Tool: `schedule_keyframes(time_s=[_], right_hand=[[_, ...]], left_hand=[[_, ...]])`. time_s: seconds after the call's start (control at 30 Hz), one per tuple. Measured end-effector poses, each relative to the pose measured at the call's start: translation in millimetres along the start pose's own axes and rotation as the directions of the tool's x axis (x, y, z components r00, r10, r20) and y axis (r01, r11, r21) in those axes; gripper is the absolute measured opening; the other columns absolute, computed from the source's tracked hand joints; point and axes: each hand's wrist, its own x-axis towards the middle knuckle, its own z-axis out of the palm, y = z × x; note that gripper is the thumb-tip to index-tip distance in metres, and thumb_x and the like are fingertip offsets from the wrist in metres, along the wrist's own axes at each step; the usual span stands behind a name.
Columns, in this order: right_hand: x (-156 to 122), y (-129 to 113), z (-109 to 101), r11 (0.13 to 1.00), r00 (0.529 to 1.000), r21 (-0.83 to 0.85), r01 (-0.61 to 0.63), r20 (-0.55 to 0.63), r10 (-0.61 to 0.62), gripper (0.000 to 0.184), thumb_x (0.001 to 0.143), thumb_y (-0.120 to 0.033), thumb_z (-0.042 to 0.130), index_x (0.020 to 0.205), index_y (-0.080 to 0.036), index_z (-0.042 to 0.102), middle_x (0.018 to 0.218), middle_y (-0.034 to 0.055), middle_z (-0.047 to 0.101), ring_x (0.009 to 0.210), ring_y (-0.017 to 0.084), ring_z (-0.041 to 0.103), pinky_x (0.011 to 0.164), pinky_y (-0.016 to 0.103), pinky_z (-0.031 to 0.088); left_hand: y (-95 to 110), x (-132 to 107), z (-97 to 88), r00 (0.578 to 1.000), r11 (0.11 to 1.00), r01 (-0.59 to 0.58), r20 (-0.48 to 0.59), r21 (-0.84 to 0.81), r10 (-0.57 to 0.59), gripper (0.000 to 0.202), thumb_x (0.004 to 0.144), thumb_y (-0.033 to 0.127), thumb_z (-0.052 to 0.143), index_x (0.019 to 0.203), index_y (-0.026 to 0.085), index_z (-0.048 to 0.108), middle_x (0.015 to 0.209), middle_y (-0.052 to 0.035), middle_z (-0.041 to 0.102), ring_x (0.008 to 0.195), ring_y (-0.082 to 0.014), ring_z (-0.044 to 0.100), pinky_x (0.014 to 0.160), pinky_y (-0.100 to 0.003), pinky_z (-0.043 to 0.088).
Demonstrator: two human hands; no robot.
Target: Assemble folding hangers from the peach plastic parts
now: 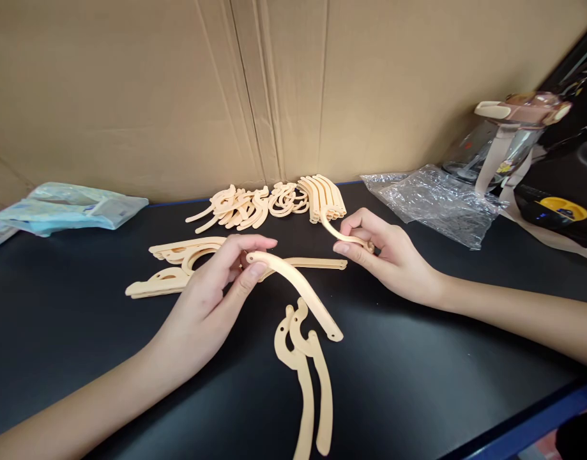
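My left hand [216, 281] pinches one end of a beige folding-hanger arm [303, 287], a slim curved strip with a small hole at each end. The arm slants down to the right above the table. In my right hand [389, 255], thumb and fingers close on a thin curved beige hanger piece [335, 232]; its gripped end is partly hidden. Below the left hand's arm lie two hook-ended hanger pieces [324, 396], side by side. Folded hangers [161, 281] rest beside and partly behind my left hand, one long arm [317, 262] reaching right.
Along the back are a heap of hook-ended pieces [240, 206] and a stack of curved arms [322, 195], against a cardboard wall [154, 96]. A light blue packet [77, 207] lies left. Clear plastic wrap [437, 198] and a strapped bottle [504, 140] occupy the right.
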Motion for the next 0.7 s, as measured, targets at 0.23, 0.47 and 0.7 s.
schedule_keyframes(time_s=[0.23, 0.47, 0.7], right_hand=[[3.5, 0.3, -4.5, 0.998, 0.997, -0.007, 0.063, -0.043, -0.063, 0.034, 0.105, -0.039, 0.043, 0.085, -0.02, 0.064, 0.082, 0.0016, 0.057, 0.073, 0.013, 0.053, 0.068, 0.027, 0.043], [9.9, 2.4, -6.5, 0.976, 0.99, 0.191, -0.104, -0.075, 0.12, 0.028, 0.098, -0.036, 0.053, 0.085, -0.018, 0.07, 0.064, -0.0034, 0.047, 0.059, 0.011, 0.04, 0.057, 0.027, 0.034], [13.7, 10.1, -3.7, 0.912, 0.988, 0.39, -0.126, -0.039, 0.153, 0.017, 0.093, -0.028, 0.058, 0.107, -0.018, 0.059, 0.068, -0.0049, 0.052, 0.063, 0.011, 0.048, 0.06, 0.027, 0.039]], left_hand=[[0.2, 4.1, -2.0, 0.992, 0.976, 0.103, -0.048, -0.194, -0.115, 0.02, 0.099, 0.044, 0.054, 0.108, 0.028, 0.063, 0.079, 0.002, 0.057, 0.074, -0.0161, 0.055, 0.072, -0.028, 0.05], [-2.0, 4.3, -1.6, 0.995, 0.973, 0.086, -0.032, -0.214, -0.095, 0.018, 0.099, 0.043, 0.052, 0.1, 0.03, 0.065, 0.073, 0.0023, 0.055, 0.066, -0.0164, 0.05, 0.062, -0.03, 0.044], [-4.2, 9.1, -1.0, 0.988, 0.911, 0.143, -0.003, -0.387, -0.156, 0.016, 0.099, 0.038, 0.052, 0.096, 0.027, 0.063, 0.067, 0.0025, 0.048, 0.061, -0.015, 0.042, 0.055, -0.03, 0.037]])
